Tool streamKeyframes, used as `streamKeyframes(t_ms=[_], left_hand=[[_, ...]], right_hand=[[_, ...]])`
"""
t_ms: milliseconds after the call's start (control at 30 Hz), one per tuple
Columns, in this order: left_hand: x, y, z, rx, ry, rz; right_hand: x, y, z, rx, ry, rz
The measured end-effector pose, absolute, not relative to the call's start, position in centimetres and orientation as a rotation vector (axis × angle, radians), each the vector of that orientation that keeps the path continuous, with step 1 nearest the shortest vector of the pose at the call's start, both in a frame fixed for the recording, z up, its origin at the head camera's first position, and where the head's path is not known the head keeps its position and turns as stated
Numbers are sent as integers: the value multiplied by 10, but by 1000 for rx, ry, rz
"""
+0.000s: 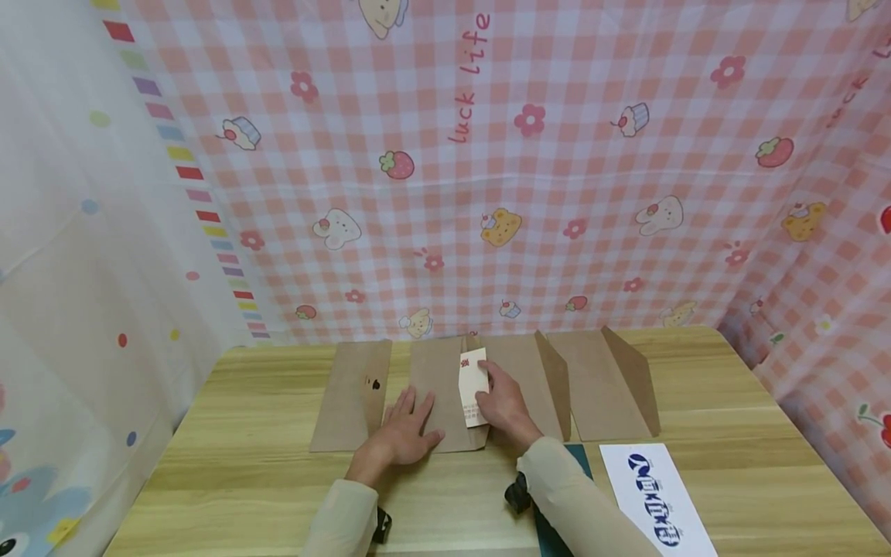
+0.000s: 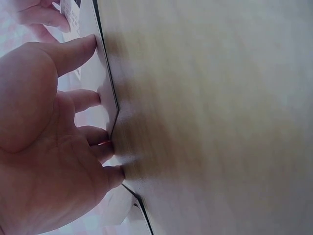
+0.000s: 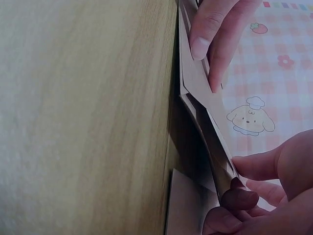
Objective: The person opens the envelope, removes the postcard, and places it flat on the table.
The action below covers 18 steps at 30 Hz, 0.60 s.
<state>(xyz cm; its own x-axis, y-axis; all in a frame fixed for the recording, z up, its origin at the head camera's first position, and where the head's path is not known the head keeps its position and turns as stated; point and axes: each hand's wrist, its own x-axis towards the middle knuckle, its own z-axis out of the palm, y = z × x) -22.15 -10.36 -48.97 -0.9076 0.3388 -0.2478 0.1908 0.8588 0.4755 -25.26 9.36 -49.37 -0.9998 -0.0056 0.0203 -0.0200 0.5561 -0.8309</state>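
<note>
Several brown paper envelopes lie in a row across the table. On the second envelope [image 1: 435,371] from the left, my left hand [image 1: 406,435] rests with its fingers spread; the left wrist view shows the same fingertips [image 2: 88,44] touching the paper. A cream card [image 1: 472,383] with red print lies over that envelope's right side, pinched at its right edge by my right hand [image 1: 504,402]. In the right wrist view the thumb [image 3: 259,166] is on top and curled fingers are underneath, beside the gap between the paper layers. How far the card reaches into the envelope cannot be told.
The leftmost envelope [image 1: 348,394] has a small dark mark on its right part. To the right lie a third envelope [image 1: 515,356] and a fourth envelope [image 1: 592,387], flaps spread rightward. A teal flat item [image 1: 550,534] is partly under my right forearm, beside a white sheet [image 1: 629,495] with blue print.
</note>
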Motion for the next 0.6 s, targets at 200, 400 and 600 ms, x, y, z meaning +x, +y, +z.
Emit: streamKeyframes(t_ms=[200, 400, 600], left_hand=[[-221, -104, -491, 395, 2712, 645], [-221, -103, -490, 398, 2716, 642], [-220, -102, -487, 398, 2718, 645]], right_hand=[[-253, 95, -494, 46, -2747, 1476], [-253, 96, -492, 45, -2763, 1476], [-253, 97, -492, 18, -2773, 1494]])
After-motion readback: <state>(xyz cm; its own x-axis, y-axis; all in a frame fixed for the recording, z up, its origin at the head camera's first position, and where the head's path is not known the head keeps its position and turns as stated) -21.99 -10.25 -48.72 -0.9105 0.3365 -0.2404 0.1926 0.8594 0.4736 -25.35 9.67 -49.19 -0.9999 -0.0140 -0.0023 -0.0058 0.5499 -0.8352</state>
